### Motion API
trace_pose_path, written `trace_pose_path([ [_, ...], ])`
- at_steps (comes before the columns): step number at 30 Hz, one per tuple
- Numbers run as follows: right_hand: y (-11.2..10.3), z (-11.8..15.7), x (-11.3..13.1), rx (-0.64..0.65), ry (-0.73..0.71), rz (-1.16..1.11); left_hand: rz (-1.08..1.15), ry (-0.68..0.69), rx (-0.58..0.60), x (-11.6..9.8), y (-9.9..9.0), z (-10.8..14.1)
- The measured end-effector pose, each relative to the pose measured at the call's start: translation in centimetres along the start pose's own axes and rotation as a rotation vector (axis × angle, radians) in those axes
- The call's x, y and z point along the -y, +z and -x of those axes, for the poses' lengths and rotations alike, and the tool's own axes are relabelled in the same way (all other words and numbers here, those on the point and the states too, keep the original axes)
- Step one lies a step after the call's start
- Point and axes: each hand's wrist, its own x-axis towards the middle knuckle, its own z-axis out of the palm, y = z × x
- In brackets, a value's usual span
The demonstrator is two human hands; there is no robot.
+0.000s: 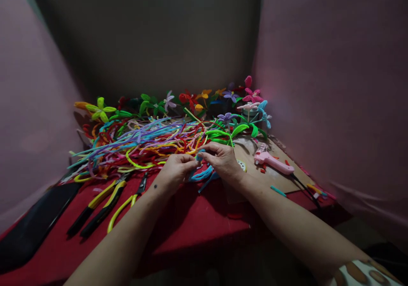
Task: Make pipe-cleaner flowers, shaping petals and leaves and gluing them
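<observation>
Both hands meet near the front of a heap of coloured pipe cleaners [153, 139]. Between the fingertips is a small blue pipe cleaner piece [200, 155]. My left hand [178, 169] pinches it from the left, and my right hand [223, 160] pinches it from the right and above. Just below the hands, blue pipe cleaner loops [204, 174] show over the red cloth; whether they join the held piece is unclear.
Pipe cleaner flowers [225, 118] stand behind the heap. Black-and-yellow pliers [105, 203], yellow-handled cutters [127, 205] and a black case [38, 224] lie left. A pink glue gun [274, 162] rests on a brown board [295, 182] at right. Pink fabric hangs on both sides.
</observation>
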Motion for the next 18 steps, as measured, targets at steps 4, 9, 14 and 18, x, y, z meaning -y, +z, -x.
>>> trace_pose_path([
  [4, 0.1, 0.1, 0.1, -0.072, 0.022, 0.012, 0.126, -0.031, -0.007, 0.1, 0.4, -0.2],
  [9, 0.1, -0.2, 0.3, -0.058, 0.068, -0.055, 0.155, 0.007, -0.041, 0.2, 0.7, -0.4],
  [14, -1.0, -0.9, 0.0, -0.024, 0.099, -0.006, 0.047, 0.067, -0.167, 0.0, 0.1, -0.2],
  [18, -2.1, -1.3, -0.2, 0.208, 0.116, 0.3, 0.089, 0.072, -0.183, 0.2, -0.4, -0.5],
])
